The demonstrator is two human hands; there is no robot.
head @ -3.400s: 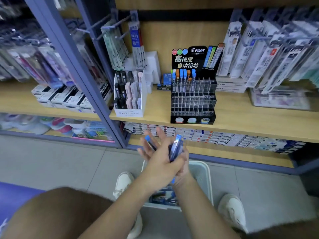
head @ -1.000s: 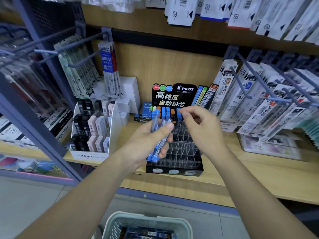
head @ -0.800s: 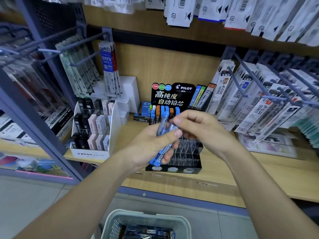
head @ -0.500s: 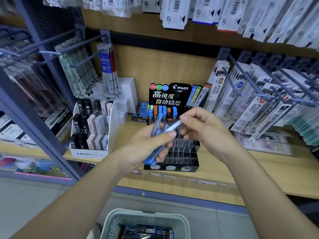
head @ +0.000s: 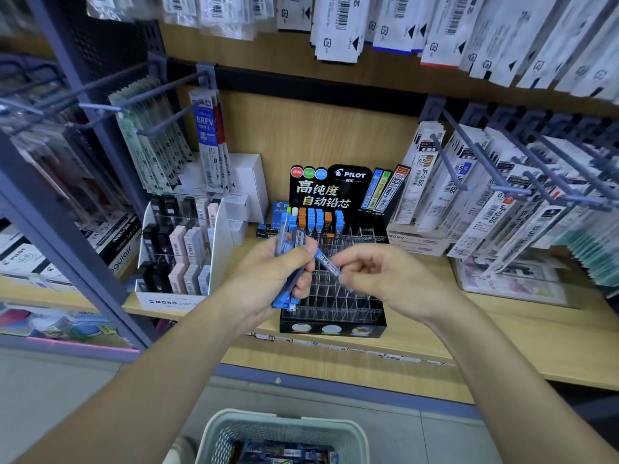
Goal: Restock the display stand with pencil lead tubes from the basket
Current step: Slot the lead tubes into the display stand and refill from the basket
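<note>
My left hand (head: 268,279) grips a bundle of blue-capped pencil lead tubes (head: 287,242) upright in front of the display stand. With thumb and fingers my right hand (head: 378,276) pinches one single tube (head: 326,261), which lies tilted between the two hands. The black Pilot display stand (head: 335,324) sits on the wooden shelf; its clear grid of slots is mostly bare, with blue and orange tubes (head: 318,221) standing only in the back row. On the floor below is the pale basket (head: 221,430), with more blue tubes inside.
A white Mono eraser display (head: 174,299) stands left of the stand. Refill packets hang on hooks (head: 485,182) to the right and above. Small white boxes (head: 248,182) sit behind. The wooden shelf edge (head: 435,363) runs across below my hands.
My right hand has pulled one tube out of the bundle in my left hand and drawn it slightly right. Earlier both hands rose from the basket to the stand.
</note>
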